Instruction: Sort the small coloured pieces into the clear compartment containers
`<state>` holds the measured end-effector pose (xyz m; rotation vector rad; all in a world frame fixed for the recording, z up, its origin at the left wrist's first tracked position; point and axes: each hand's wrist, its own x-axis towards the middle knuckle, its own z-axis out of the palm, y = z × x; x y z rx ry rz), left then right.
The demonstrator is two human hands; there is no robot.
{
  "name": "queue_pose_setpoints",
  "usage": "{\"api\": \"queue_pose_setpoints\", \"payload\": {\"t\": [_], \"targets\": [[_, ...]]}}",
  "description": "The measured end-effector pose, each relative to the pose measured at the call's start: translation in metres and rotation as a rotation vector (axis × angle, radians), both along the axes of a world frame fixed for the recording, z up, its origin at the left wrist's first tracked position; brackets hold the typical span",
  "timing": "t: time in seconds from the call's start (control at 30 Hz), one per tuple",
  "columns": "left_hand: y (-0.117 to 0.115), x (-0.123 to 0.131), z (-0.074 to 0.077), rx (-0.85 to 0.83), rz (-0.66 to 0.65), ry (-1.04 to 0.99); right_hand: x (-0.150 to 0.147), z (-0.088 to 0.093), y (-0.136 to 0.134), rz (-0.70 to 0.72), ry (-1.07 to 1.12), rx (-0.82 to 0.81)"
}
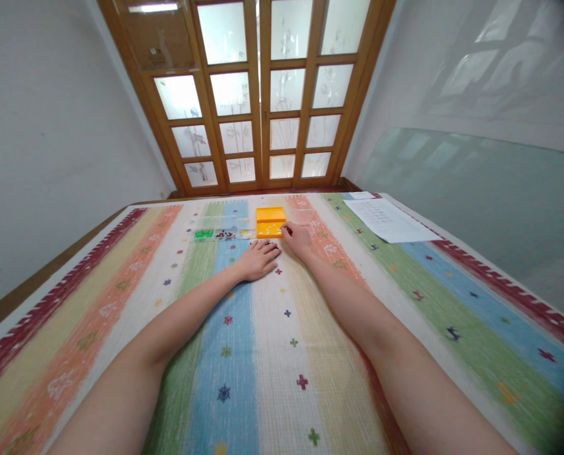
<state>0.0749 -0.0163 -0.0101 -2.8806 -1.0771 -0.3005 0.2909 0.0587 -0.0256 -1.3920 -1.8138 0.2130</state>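
Note:
An orange box (271,215) with its lid folded back stands near the far edge of the table, small white bits scattered over its front half. At its right front corner is my right hand (297,239), thumb and fingertips pinched together; whatever they hold is too small to make out. My left hand (259,260) lies flat on the cloth just in front of the box, fingers spread. To the left of the box sits a clear compartment case (214,234) with green pieces (203,234), dark brown pieces (225,234) and some yellow pieces (244,233).
A striped tablecloth (282,341) covers the table. Printed paper (390,219) lies at the right rear. Behind the table rise wooden doors with glass panes (261,126), and a glass sheet (475,183) leans against the right wall.

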Motion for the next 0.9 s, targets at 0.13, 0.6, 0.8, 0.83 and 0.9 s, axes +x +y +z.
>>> {"api": "queue_pose_setpoints", "payload": {"t": [0.13,0.6,0.8,0.83,0.9], "targets": [[-0.003,0.01,0.008,0.057,-0.007,-0.009,0.0,0.0,0.0,0.013,-0.007,0.002],[-0.002,-0.022,0.014,0.039,0.089,-0.138,-0.006,0.01,-0.011,0.066,-0.113,0.007],[0.003,-0.026,0.008,-0.005,0.128,-0.222,-0.006,0.014,-0.014,0.083,-0.134,-0.007],[0.003,-0.026,0.007,-0.007,0.14,-0.23,-0.007,0.014,-0.014,0.091,-0.136,-0.01],[0.004,-0.027,0.006,-0.009,0.161,-0.24,-0.007,0.014,-0.014,0.102,-0.143,-0.017]]}}
